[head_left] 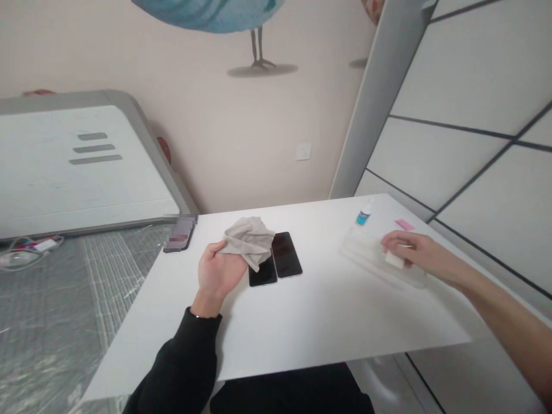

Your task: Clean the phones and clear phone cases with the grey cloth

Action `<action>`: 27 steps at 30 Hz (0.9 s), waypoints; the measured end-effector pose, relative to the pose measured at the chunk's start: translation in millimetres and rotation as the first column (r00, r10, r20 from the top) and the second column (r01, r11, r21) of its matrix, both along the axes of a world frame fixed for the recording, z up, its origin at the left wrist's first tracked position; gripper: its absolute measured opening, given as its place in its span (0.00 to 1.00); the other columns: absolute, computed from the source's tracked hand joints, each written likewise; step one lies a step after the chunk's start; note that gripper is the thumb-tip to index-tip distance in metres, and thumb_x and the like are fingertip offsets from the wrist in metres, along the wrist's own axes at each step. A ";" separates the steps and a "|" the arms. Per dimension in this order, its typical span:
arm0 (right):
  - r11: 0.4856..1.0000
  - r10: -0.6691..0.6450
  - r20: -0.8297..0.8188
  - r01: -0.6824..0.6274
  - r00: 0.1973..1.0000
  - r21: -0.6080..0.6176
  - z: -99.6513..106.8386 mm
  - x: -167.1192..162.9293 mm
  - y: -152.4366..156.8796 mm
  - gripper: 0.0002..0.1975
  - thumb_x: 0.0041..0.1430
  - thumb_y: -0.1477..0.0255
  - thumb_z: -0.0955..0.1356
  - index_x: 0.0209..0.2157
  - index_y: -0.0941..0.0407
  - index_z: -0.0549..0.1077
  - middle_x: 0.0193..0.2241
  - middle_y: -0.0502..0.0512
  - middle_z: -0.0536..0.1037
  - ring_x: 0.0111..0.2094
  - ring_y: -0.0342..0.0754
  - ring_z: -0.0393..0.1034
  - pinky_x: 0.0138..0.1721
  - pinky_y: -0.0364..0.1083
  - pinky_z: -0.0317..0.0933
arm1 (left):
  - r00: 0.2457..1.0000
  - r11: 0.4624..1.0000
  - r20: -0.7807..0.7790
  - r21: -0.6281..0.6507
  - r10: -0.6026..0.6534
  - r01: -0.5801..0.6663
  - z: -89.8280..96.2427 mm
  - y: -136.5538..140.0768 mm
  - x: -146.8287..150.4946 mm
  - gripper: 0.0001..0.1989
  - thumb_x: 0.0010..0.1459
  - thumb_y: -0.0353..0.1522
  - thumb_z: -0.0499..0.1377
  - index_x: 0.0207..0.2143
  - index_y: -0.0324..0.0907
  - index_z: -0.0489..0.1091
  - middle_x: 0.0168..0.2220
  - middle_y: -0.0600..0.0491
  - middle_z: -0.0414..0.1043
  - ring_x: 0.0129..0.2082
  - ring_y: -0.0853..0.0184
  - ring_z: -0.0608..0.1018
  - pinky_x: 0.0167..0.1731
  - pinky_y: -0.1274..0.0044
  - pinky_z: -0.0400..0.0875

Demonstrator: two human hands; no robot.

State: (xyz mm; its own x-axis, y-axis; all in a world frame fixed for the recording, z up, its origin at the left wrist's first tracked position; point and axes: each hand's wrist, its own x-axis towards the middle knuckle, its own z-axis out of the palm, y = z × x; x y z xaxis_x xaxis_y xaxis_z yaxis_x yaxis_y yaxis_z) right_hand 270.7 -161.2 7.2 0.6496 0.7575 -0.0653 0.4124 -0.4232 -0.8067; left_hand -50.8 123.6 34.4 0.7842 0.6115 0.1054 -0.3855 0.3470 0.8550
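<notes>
My left hand [219, 273] is palm up and holds a crumpled grey cloth [248, 238], which hides most of its fingers. Under and behind the cloth, two dark-screened smartphones lie side by side on the white table: one phone [288, 256] shows nearly whole, the other phone [264, 275] is partly covered. At the right, my right hand [409, 250] has its fingers closed on a small white block [394, 260]. It is over a clear plastic tray [366, 259]. What the block is made of I cannot tell.
A small bottle with a blue label [363, 217] stands behind the tray, near a pink slip [404, 224]. Another phone [180, 233] lies at the table's left corner, partly blurred. A white panelled surface [457, 161] rises along the right side, beside the table [319, 322].
</notes>
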 end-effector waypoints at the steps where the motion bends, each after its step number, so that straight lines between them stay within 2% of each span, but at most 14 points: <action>1: 0.997 0.033 -0.057 -0.029 0.998 0.065 0.5 -20.6 23.3 0.12 0.52 0.61 0.71 0.33 0.54 0.75 0.30 0.56 0.80 0.28 0.50 0.73 0.23 0.45 0.66 | 0.998 1.000 0.066 0.020 -0.004 0.002 2.1 -6.3 0.4 0.31 0.61 0.44 0.50 0.62 0.38 0.68 0.64 0.41 0.68 0.68 0.46 0.63 0.66 0.52 0.56; 3: 0.978 0.112 -0.170 -0.077 0.979 0.196 -2.6 -60.9 72.4 0.10 0.51 0.64 0.71 0.32 0.53 0.70 0.28 0.53 0.79 0.26 0.48 0.72 0.21 0.42 0.64 | 0.995 0.975 0.102 0.221 -0.014 -0.009 5.1 -19.2 3.7 0.32 0.63 0.49 0.50 0.64 0.44 0.66 0.69 0.46 0.61 0.71 0.47 0.56 0.69 0.54 0.50; 4: 0.954 0.160 -0.220 -0.093 0.962 0.287 -6.0 -78.7 96.0 0.10 0.51 0.65 0.72 0.31 0.53 0.68 0.29 0.52 0.79 0.26 0.47 0.72 0.21 0.42 0.65 | 0.998 0.918 0.043 0.397 -0.034 0.014 5.6 -24.7 6.5 0.33 0.63 0.51 0.52 0.65 0.47 0.65 0.71 0.49 0.57 0.72 0.47 0.53 0.70 0.56 0.45; 6: 0.898 0.262 -0.269 -0.131 0.927 0.421 -15.5 -107.0 136.2 0.10 0.52 0.64 0.71 0.32 0.52 0.69 0.32 0.52 0.80 0.30 0.50 0.74 0.25 0.46 0.70 | 0.978 0.668 -0.194 0.719 -0.073 0.193 4.2 -30.1 13.2 0.36 0.61 0.52 0.58 0.68 0.51 0.59 0.74 0.49 0.48 0.74 0.47 0.45 0.70 0.55 0.32; 8: 0.857 0.314 -0.267 -0.151 0.911 0.492 -26.6 -124.6 162.9 0.14 0.53 0.62 0.72 0.39 0.52 0.72 0.41 0.55 0.81 0.42 0.54 0.77 0.42 0.52 0.73 | 0.928 0.414 -0.372 0.845 0.003 0.338 -1.1 -25.6 19.1 0.37 0.61 0.49 0.60 0.69 0.51 0.57 0.74 0.47 0.43 0.74 0.47 0.40 0.68 0.51 0.23; 9: 0.840 0.333 -0.269 -0.154 0.904 0.520 -32.3 -129.8 170.8 0.16 0.54 0.61 0.71 0.42 0.53 0.72 0.45 0.56 0.81 0.48 0.55 0.76 0.49 0.54 0.71 | 0.920 0.360 -0.383 0.872 0.081 0.331 -5.3 -19.8 20.9 0.35 0.63 0.48 0.59 0.69 0.51 0.58 0.75 0.46 0.42 0.74 0.47 0.38 0.67 0.50 0.22; 11: 0.815 0.348 -0.288 -0.136 0.892 0.563 -43.0 -134.6 177.6 0.19 0.56 0.60 0.70 0.48 0.53 0.72 0.50 0.58 0.80 0.53 0.56 0.74 0.56 0.56 0.67 | 0.913 0.394 -0.273 0.908 0.302 0.141 -16.0 -5.0 22.1 0.32 0.65 0.46 0.57 0.69 0.51 0.57 0.75 0.46 0.40 0.74 0.50 0.36 0.67 0.51 0.22; 13: 0.802 0.337 -0.309 -0.099 0.889 0.589 -52.2 -135.0 176.9 0.20 0.59 0.59 0.70 0.49 0.54 0.71 0.50 0.60 0.80 0.52 0.58 0.74 0.55 0.57 0.67 | 0.848 0.562 -0.187 0.814 0.497 -0.149 -28.0 7.6 22.0 0.37 0.62 0.45 0.61 0.70 0.51 0.53 0.76 0.46 0.37 0.75 0.52 0.38 0.70 0.54 0.30; 15: 0.790 0.315 -0.314 -0.064 0.896 0.610 -58.3 -135.1 173.8 0.22 0.58 0.59 0.71 0.50 0.55 0.70 0.51 0.61 0.79 0.53 0.59 0.73 0.55 0.57 0.67 | 0.857 0.810 -0.266 0.530 0.442 -0.253 -38.9 12.1 23.3 0.40 0.57 0.45 0.66 0.68 0.47 0.55 0.74 0.41 0.45 0.73 0.48 0.51 0.69 0.56 0.46; 17: 0.776 0.304 -0.301 -0.052 0.904 0.628 -61.1 -137.1 171.6 0.25 0.56 0.60 0.73 0.52 0.54 0.69 0.52 0.61 0.77 0.55 0.60 0.71 0.57 0.57 0.65 | 0.925 0.967 -0.324 0.220 0.196 -0.128 -46.9 8.2 27.0 0.39 0.53 0.45 0.69 0.62 0.41 0.64 0.67 0.35 0.61 0.65 0.45 0.68 0.62 0.57 0.62; 18: 0.771 0.311 -0.294 -0.059 0.904 0.634 -61.4 -138.8 171.0 0.26 0.54 0.61 0.75 0.52 0.53 0.69 0.53 0.61 0.77 0.55 0.59 0.71 0.57 0.57 0.65 | 0.939 0.989 -0.329 0.135 0.105 -0.064 -49.5 4.5 29.4 0.36 0.50 0.45 0.70 0.58 0.38 0.68 0.62 0.35 0.68 0.59 0.46 0.74 0.58 0.58 0.68; 20: 0.766 0.350 -0.297 -0.088 0.888 0.637 -60.8 -142.5 170.2 0.28 0.49 0.62 0.77 0.50 0.53 0.68 0.51 0.60 0.78 0.53 0.59 0.71 0.56 0.57 0.66 | 0.930 0.992 -0.359 0.120 0.076 -0.035 -51.9 -2.7 34.1 0.30 0.47 0.44 0.71 0.48 0.36 0.74 0.52 0.36 0.78 0.49 0.49 0.80 0.49 0.62 0.75; 23: 0.785 0.424 -0.407 -0.105 0.809 0.611 -59.4 -145.1 168.0 0.25 0.47 0.65 0.77 0.46 0.52 0.69 0.45 0.56 0.79 0.48 0.56 0.73 0.49 0.54 0.69 | 0.883 0.968 -0.426 0.226 0.198 -0.108 -50.7 -6.4 37.7 0.22 0.47 0.43 0.71 0.39 0.37 0.77 0.43 0.41 0.82 0.40 0.54 0.82 0.42 0.66 0.76; 27: 0.811 0.493 -0.608 -0.076 0.623 0.580 -56.3 -141.4 163.4 0.18 0.53 0.59 0.69 0.42 0.54 0.71 0.36 0.52 0.77 0.37 0.52 0.73 0.38 0.49 0.69 | 0.827 0.920 -0.459 0.355 0.324 -0.164 -46.1 -2.2 35.8 0.16 0.48 0.40 0.70 0.34 0.37 0.78 0.38 0.45 0.83 0.36 0.58 0.81 0.37 0.72 0.73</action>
